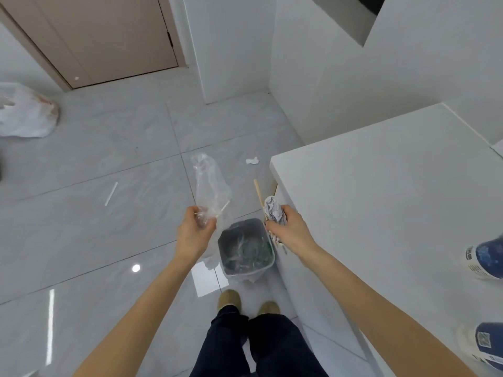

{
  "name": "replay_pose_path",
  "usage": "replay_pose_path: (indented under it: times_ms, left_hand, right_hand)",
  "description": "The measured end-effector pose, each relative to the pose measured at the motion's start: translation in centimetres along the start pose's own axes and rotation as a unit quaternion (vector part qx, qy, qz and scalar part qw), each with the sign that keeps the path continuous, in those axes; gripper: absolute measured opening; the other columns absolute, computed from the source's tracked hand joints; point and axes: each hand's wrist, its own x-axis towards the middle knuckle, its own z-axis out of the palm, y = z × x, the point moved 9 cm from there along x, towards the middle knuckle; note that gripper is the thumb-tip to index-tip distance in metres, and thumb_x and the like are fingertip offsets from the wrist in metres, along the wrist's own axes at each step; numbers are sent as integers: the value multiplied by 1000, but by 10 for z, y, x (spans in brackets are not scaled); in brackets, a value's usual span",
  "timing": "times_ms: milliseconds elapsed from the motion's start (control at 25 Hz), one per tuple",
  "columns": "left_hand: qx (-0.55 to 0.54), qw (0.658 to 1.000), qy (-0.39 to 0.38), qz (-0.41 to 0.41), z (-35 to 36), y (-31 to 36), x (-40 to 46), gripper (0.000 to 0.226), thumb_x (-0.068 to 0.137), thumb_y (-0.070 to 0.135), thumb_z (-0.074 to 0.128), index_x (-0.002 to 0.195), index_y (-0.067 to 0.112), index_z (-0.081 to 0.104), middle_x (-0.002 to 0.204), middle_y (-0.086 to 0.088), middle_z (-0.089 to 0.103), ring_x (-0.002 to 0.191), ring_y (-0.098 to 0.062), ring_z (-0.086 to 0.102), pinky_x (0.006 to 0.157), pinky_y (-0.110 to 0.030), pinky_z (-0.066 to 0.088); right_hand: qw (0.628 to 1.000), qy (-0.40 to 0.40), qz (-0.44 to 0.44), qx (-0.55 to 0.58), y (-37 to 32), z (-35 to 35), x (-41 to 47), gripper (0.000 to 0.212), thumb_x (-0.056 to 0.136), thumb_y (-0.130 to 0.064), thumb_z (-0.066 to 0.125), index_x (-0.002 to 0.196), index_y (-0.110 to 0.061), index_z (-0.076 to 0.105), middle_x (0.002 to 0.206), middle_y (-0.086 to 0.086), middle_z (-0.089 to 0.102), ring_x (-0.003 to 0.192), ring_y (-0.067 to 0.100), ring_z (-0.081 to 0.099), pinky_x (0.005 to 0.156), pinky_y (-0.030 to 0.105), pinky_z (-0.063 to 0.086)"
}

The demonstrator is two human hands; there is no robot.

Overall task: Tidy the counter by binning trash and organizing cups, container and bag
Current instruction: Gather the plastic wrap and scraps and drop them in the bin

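My left hand (pixel 194 232) grips a crumpled clear plastic wrapper (pixel 209 185) with a thin stick in it, held just left of the bin. My right hand (pixel 288 229) is closed on a wad of crumpled paper (pixel 273 210) together with wooden chopsticks (pixel 258 193), right above the bin's right rim. The grey trash bin (pixel 246 248), lined with clear plastic, stands on the floor against the white counter (pixel 386 191) and holds some trash. Two blue-printed cups (pixel 485 261) (pixel 490 345) lie at the counter's right edge.
A white straw (pixel 111 193) and a paper scrap (pixel 252 160) lie on the grey tiled floor. A white plastic bag (pixel 25 114) sits at far left near a brown door (pixel 109 36). My feet (pixel 249 302) stand just behind the bin.
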Motion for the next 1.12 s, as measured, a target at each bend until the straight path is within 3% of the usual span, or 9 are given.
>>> replay_pose_path:
  times_ms: [160, 200, 320, 400, 560, 720, 840, 1000, 1120]
  left_hand:
    - [-11, 997, -39, -60, 10, -40, 28, 40, 88, 19, 54, 122, 6, 38, 110, -10, 49, 90, -23, 47, 77, -32, 40]
    - [-23, 996, -47, -79, 14, -51, 35, 40, 88, 19, 54, 122, 7, 39, 111, -9, 48, 92, -24, 48, 80, -34, 42]
    - [-83, 980, -70, -164, 36, -93, 55, 39, 87, 20, 55, 121, 10, 41, 120, -12, 51, 103, -29, 53, 88, -39, 45]
    - [-107, 970, -82, -202, 52, -117, 64, 39, 87, 19, 55, 122, 9, 41, 117, -11, 51, 98, -26, 52, 81, -36, 44]
    - [-131, 957, -92, -240, 87, -164, 93, 36, 88, 17, 55, 120, 9, 41, 105, -6, 50, 80, -17, 54, 62, -24, 42]
    - [-174, 934, -87, -300, 129, -216, 122, 22, 87, 19, 54, 106, 17, 43, 101, -5, 54, 85, -22, 55, 59, -24, 43]
    - [-180, 927, -100, -312, 166, -249, 144, 18, 87, 19, 54, 102, 18, 43, 89, -1, 54, 75, -15, 54, 59, -23, 43]
    - [-178, 919, -128, -327, 209, -292, 165, 16, 89, 17, 53, 101, 13, 43, 80, 2, 55, 65, -11, 53, 51, -18, 45]
    - [-182, 910, -134, -348, 230, -323, 183, 20, 89, 20, 53, 105, 11, 45, 83, -1, 58, 68, -13, 55, 50, -19, 46]
  right_hand:
    - [998, 8, 60, -17, 25, 31, 33, 28, 85, -8, 56, 112, -8, 52, 93, 4, 59, 71, 16, 57, 66, 26, 51]
    - [997, 9, 73, -19, 33, 40, 40, 28, 84, -8, 56, 112, -8, 52, 93, 5, 59, 72, 17, 57, 67, 29, 50]
    - [994, 3, 104, -19, 62, 65, 64, 28, 85, -5, 54, 113, -5, 52, 96, 7, 57, 73, 17, 54, 57, 21, 44]
    - [992, 6, 120, -32, 82, 76, 81, 29, 86, -5, 54, 115, -4, 51, 101, 10, 59, 84, 21, 54, 60, 26, 44]
    - [985, -4, 160, -57, 135, 102, 122, 32, 86, -4, 54, 117, -2, 50, 116, 18, 61, 103, 32, 57, 83, 35, 47]
    - [979, -16, 181, -90, 195, 122, 163, 32, 88, -5, 54, 119, 0, 48, 120, 19, 59, 96, 28, 55, 69, 23, 42]
    - [976, -19, 192, -105, 238, 135, 193, 33, 88, -5, 54, 120, 1, 46, 122, 20, 58, 99, 28, 55, 71, 22, 38]
    - [970, -31, 197, -136, 285, 153, 233, 31, 89, -5, 53, 119, 1, 47, 120, 19, 59, 85, 19, 49, 44, 9, 35]
    - [963, -36, 206, -167, 319, 166, 260, 31, 90, -9, 53, 119, -1, 47, 121, 18, 59, 95, 29, 56, 52, 9, 39]
